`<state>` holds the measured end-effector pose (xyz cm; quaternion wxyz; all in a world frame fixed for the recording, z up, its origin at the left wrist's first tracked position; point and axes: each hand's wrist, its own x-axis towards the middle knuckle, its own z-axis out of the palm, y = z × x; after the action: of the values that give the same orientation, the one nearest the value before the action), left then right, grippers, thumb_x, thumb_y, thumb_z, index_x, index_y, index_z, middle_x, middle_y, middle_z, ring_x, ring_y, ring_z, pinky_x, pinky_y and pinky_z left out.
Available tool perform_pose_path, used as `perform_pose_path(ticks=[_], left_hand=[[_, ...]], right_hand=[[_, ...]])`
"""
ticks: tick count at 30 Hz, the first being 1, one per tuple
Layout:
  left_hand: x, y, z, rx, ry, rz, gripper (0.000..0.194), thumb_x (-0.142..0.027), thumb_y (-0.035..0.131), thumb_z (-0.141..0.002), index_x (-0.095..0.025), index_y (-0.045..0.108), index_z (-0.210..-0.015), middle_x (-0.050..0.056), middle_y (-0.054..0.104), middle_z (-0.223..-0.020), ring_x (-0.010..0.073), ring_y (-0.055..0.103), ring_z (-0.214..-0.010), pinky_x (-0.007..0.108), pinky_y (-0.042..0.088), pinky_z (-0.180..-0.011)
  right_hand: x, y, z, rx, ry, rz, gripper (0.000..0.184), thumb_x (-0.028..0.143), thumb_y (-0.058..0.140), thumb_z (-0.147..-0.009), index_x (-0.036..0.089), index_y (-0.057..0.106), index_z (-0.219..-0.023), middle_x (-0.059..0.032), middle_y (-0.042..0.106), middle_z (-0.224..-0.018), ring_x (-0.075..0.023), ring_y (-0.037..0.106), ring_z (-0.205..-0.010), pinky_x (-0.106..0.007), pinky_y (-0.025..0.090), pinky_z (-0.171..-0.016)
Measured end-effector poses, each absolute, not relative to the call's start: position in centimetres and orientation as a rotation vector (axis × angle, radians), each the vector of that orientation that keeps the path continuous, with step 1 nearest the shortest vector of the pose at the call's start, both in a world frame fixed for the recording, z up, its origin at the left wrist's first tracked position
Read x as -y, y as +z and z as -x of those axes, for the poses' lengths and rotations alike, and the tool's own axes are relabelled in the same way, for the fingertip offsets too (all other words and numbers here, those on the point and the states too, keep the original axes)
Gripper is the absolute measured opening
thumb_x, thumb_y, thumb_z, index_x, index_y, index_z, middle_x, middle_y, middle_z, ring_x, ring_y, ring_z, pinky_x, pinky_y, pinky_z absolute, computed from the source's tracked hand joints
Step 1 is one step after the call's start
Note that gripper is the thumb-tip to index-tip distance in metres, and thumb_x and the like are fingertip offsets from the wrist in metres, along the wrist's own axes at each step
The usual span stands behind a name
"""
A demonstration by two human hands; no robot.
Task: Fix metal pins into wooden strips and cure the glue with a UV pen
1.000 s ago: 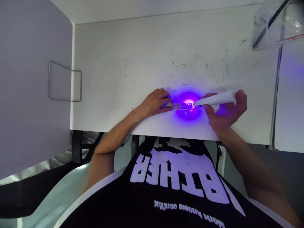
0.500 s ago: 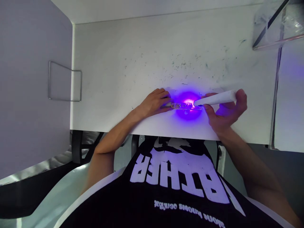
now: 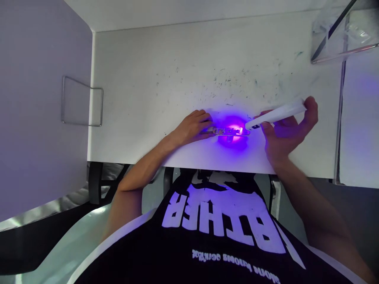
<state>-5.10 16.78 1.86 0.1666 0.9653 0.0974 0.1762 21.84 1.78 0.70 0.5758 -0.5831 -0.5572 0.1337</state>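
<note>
The narrow clear piece (image 3: 231, 131) lies lengthwise across the frame, just right of centre, over the white table (image 3: 142, 90). Its surface detail is partly washed out by violet light.

Left hand (image 3: 192, 126): positioned at frame centre, fingers bent and drawn together. The fingers and thumb pinch the left end of the clear piece; the exact contact points are hidden by the fingers.

Right hand (image 3: 286, 138): positioned right of centre. The thumb and fingers pinch the white handheld lamp (image 3: 280, 113). One finger is bent around the lamp's right end; the thumb bears near a small dark panel (image 3: 255, 126) close to its left end.

Lamp orientation: tilted, right end higher in the frame, left end directed at the clear piece. The left end is just beside the right part of the piece; whether the two touch cannot be determined. A violet glow with a pink-white core covers the piece and the adjoining table surface.

Surroundings: a bent wire frame (image 3: 102, 107) stands at left beside the pale side panel (image 3: 38, 98). Clear plastic (image 3: 321, 29) occupies the upper right corner. Dark specks mark the table above the glow.
</note>
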Motion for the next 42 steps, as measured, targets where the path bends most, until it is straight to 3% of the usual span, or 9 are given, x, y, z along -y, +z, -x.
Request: perform_pose_path(ticks=[3, 8, 14, 19, 25, 32, 42], left_hand=[[-16.8, 1.7, 5.0, -0.274, 0.526, -2.742, 0.033, -0.047, 0.059, -0.103, -0.017, 0.071, -0.112, 0.007, 0.071, -0.104, 0.0180, 0.059, -0.093, 0.032, 0.048, -0.082], [-16.7, 1.6, 4.9, -0.272, 0.524, -2.758, 0.032, -0.046, 0.060, -0.102, -0.017, 0.070, -0.112, 0.008, 0.071, -0.103, 0.0185, 0.059, -0.092, 0.032, 0.047, -0.081], [-16.9, 1.7, 5.0, -0.262, 0.471, -2.786, 0.027, -0.040, 0.066, -0.099, -0.017, 0.069, -0.113, 0.009, 0.070, -0.110, 0.0201, 0.060, -0.099, 0.033, 0.048, -0.084], [-16.8, 1.8, 5.0, -0.290, 0.443, -2.770, 0.028, -0.041, 0.065, -0.099, -0.017, 0.069, -0.112, 0.009, 0.070, -0.109, 0.0205, 0.060, -0.100, 0.033, 0.047, -0.085], [-16.7, 1.7, 5.0, -0.277, 0.494, -2.788, 0.032, -0.046, 0.064, -0.100, -0.016, 0.068, -0.110, 0.009, 0.070, -0.108, 0.0201, 0.060, -0.098, 0.033, 0.047, -0.084], [-16.6, 1.6, 5.2, -0.275, 0.504, -2.769, 0.032, -0.047, 0.062, -0.100, -0.017, 0.068, -0.108, 0.008, 0.069, -0.106, 0.0193, 0.058, -0.096, 0.032, 0.048, -0.083], [-16.5, 2.0, 5.0, -0.255, 0.542, -2.771, 0.032, -0.047, 0.058, -0.103, -0.016, 0.068, -0.102, 0.008, 0.069, -0.102, 0.0185, 0.058, -0.093, 0.032, 0.047, -0.081]], right_hand=[[-2.0, 0.6, -21.5, 1.303, 0.170, 1.232, 0.084, 0.046, 0.075, -0.086, 0.040, 0.027, -0.155, -0.0101, 0.030, -0.157, -0.0156, 0.072, -0.103, -0.036, 0.070, -0.088], [-2.1, 0.3, -21.0, 1.360, 0.102, 1.226, 0.089, 0.050, 0.077, -0.084, 0.040, 0.024, -0.155, -0.0099, 0.042, -0.151, -0.0166, 0.074, -0.098, -0.039, 0.070, -0.083], [-2.0, 0.8, -20.5, 1.494, 0.046, 1.210, 0.096, 0.050, 0.081, -0.080, 0.039, 0.022, -0.155, -0.0052, 0.065, -0.122, -0.0194, 0.075, -0.091, -0.044, 0.069, -0.086], [-2.5, 0.8, -20.0, 1.553, 0.009, 1.118, 0.100, 0.043, 0.088, -0.073, 0.040, 0.029, -0.155, -0.0038, 0.065, -0.123, -0.0195, 0.075, -0.095, -0.040, 0.069, -0.087], [-3.1, 1.0, -19.6, 1.577, 0.025, 1.019, 0.097, 0.035, 0.082, -0.081, 0.032, 0.027, -0.160, -0.0039, 0.068, -0.119, -0.0168, 0.075, -0.099, -0.035, 0.068, -0.090], [-3.4, 1.2, -19.6, 1.520, 0.011, 1.011, 0.095, 0.027, 0.081, -0.081, 0.032, 0.028, -0.160, -0.0026, 0.070, -0.112, -0.0163, 0.075, -0.095, -0.034, 0.068, -0.089], [-3.4, 1.6, -19.4, 1.496, 0.016, 1.062, 0.094, 0.040, 0.081, -0.082, 0.035, 0.029, -0.160, -0.0072, 0.062, -0.135, -0.0155, 0.075, -0.095, -0.034, 0.068, -0.090]])
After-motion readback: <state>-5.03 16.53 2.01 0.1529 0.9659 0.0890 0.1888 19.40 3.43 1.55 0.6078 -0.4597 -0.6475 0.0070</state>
